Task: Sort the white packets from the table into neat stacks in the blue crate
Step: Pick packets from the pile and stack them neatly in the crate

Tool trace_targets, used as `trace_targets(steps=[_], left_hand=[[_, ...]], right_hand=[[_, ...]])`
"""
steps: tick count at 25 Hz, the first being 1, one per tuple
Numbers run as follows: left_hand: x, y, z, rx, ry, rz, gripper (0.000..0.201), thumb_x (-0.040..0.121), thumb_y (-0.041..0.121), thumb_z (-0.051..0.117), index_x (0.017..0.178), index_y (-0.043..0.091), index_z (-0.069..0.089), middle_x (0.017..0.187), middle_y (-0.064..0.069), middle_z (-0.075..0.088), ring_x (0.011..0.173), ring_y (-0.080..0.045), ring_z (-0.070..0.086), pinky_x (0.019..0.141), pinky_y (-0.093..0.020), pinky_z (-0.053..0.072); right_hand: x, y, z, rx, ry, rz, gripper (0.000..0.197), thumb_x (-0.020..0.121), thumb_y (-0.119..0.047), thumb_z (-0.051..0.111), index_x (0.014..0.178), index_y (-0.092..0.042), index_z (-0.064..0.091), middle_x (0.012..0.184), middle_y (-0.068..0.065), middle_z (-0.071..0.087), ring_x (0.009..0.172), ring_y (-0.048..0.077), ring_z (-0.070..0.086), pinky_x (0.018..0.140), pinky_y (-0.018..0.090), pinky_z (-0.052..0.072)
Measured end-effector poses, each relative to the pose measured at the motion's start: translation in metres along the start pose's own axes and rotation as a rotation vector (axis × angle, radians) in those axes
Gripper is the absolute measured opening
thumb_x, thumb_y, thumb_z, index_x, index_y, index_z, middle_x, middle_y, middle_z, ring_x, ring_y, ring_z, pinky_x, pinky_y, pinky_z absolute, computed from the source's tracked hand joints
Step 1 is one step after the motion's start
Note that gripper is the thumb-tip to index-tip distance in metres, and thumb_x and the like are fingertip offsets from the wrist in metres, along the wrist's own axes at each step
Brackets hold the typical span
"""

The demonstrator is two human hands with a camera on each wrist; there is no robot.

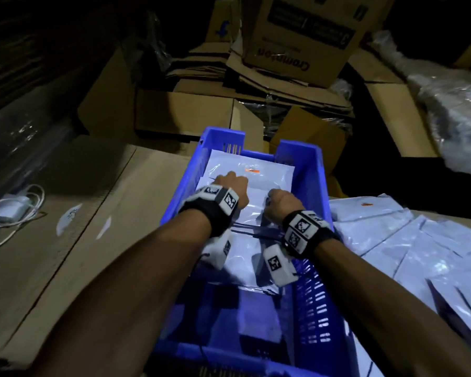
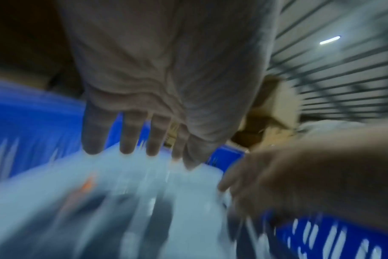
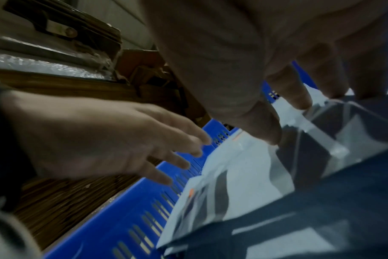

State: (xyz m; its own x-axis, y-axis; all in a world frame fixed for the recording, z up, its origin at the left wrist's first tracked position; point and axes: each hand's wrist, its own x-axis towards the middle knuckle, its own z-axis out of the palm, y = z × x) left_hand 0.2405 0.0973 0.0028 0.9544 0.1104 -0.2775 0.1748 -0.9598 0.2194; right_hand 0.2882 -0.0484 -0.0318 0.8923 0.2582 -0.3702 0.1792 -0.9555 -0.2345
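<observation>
The blue crate (image 1: 312, 172) stands in the middle of the head view, with white packets (image 1: 267, 172) stacked in its far half. Both hands are inside it, over the top packet (image 2: 144, 184). My left hand (image 1: 230, 183) has straight fingers (image 2: 128, 140) whose tips touch the packet's far edge. My right hand (image 1: 279, 200) is just to its right, thumb and fingertips (image 3: 299, 98) resting on the glossy packet (image 3: 244, 175), holding nothing that I can see. A loose pile of white packets (image 1: 408, 240) covers the table on the right. The left wrist view is blurred.
Brown cardboard boxes (image 1: 191, 112) crowd behind the crate, a printed one (image 1: 302, 36) on top. A white charger with cable (image 1: 8, 210) lies at the far left on the cardboard surface (image 1: 79, 227). A plastic-wrapped bundle (image 1: 460, 104) is at the right.
</observation>
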Motion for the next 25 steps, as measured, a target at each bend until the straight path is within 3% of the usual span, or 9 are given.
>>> trace_targets(steps=[4,8,13,17,22,25], left_hand=[[0.003,-0.008,0.037,-0.052,-0.028,-0.09,0.028,0.096,0.022,0.045,0.123,0.015,0.049,0.132,-0.015,0.039,0.123,-0.039,0.041,0.097,-0.048,0.04],[0.001,-0.011,0.046,-0.054,-0.012,-0.113,0.029,0.097,0.022,0.046,0.125,0.014,0.046,0.132,-0.014,0.037,0.122,-0.037,0.038,0.092,-0.047,0.042],[0.002,-0.007,0.047,-0.055,-0.014,-0.146,0.032,0.097,0.025,0.044,0.128,0.017,0.044,0.134,-0.012,0.037,0.124,-0.035,0.037,0.093,-0.048,0.041],[0.003,-0.001,0.045,0.063,0.076,-0.085,0.038,0.097,0.039,0.04,0.131,0.024,0.043,0.135,-0.008,0.039,0.125,-0.032,0.036,0.096,-0.049,0.035],[0.004,0.001,0.059,0.046,0.067,-0.082,0.043,0.098,0.045,0.037,0.138,0.032,0.034,0.14,-0.006,0.035,0.128,-0.033,0.032,0.099,-0.051,0.034],[0.006,0.001,0.064,0.022,0.051,-0.101,0.044,0.099,0.045,0.036,0.141,0.035,0.029,0.144,-0.004,0.029,0.131,-0.031,0.027,0.1,-0.053,0.033]], right_hand=[[-0.001,0.005,0.015,0.011,0.027,0.044,0.045,0.088,-0.021,0.061,0.13,-0.012,0.049,0.137,0.016,0.042,0.122,0.041,0.047,0.1,0.046,0.046],[-0.001,0.009,0.023,0.032,0.053,0.041,0.036,0.092,-0.019,0.052,0.128,-0.012,0.05,0.136,0.016,0.041,0.121,0.042,0.046,0.099,0.046,0.046],[0.006,0.011,0.012,0.045,0.01,0.016,0.036,0.089,-0.022,0.058,0.124,-0.015,0.053,0.132,0.014,0.046,0.118,0.039,0.05,0.097,0.045,0.047],[0.033,0.003,-0.031,0.014,0.115,-0.112,0.041,0.089,-0.031,0.059,0.129,-0.022,0.055,0.127,0.011,0.058,0.117,0.034,0.055,0.097,0.045,0.048],[0.074,-0.02,-0.045,-0.241,-0.007,-0.376,0.052,0.095,-0.032,0.048,0.146,-0.028,0.038,0.144,0.011,0.043,0.127,0.039,0.046,0.1,0.053,0.044],[0.088,-0.022,-0.035,-0.386,-0.033,-0.453,0.05,0.097,-0.038,0.042,0.147,-0.035,0.032,0.142,0.008,0.039,0.126,0.04,0.043,0.097,0.055,0.045]])
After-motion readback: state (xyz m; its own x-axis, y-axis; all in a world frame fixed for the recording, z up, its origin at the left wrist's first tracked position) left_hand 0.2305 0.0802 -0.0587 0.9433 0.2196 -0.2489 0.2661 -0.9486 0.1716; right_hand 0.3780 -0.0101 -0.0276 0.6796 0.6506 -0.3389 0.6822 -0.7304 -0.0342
